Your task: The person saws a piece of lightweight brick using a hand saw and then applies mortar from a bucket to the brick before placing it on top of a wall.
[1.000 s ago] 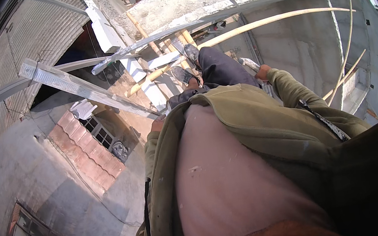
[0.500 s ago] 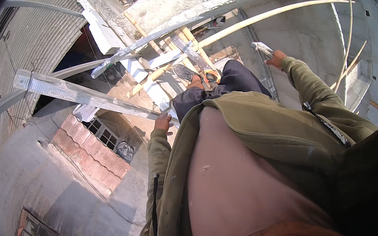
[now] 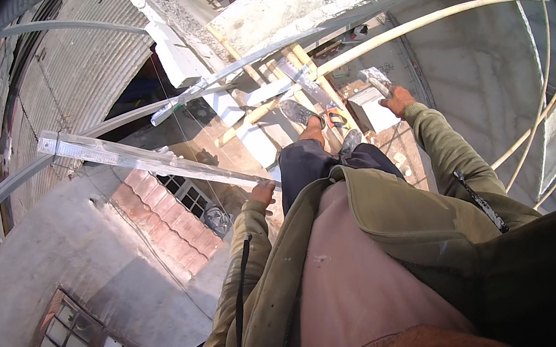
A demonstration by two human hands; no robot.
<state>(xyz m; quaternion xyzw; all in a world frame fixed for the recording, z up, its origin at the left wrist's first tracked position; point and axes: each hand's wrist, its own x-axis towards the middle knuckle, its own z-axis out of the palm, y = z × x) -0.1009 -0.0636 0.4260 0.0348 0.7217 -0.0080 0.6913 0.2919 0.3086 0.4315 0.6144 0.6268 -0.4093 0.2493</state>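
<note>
From the head view, looking straight down my own body: my left hand (image 3: 263,192) is curled around the near end of a long, flat aluminium beam (image 3: 142,158), pale and scuffed, which runs away up and to the left. My fingers are closed on its edge. My right hand (image 3: 398,98) is up at arm's length, wrapped around a grey metal rail end (image 3: 374,79) just beside a white block (image 3: 369,109) with squared corners; the grip looks closed, though the fingers are small at this range.

My feet stand on narrow planks: the left shoe (image 3: 296,112) is grey and dusty, the right shoe (image 3: 350,141) is partly hidden by my dark trouser leg. I wear an olive jacket (image 3: 397,221) of coarse cloth, flecked with pale spatter, over a dull pink shirt.

A smooth yellowish bamboo pole (image 3: 426,19) arcs across the top right, over a rough grey plastered wall (image 3: 483,76). To the left lies ribbed corrugated sheet (image 3: 60,69), below it a patch of red clay roof tiles (image 3: 165,223), and far below, a brown-framed window (image 3: 83,346) with small square panes.
</note>
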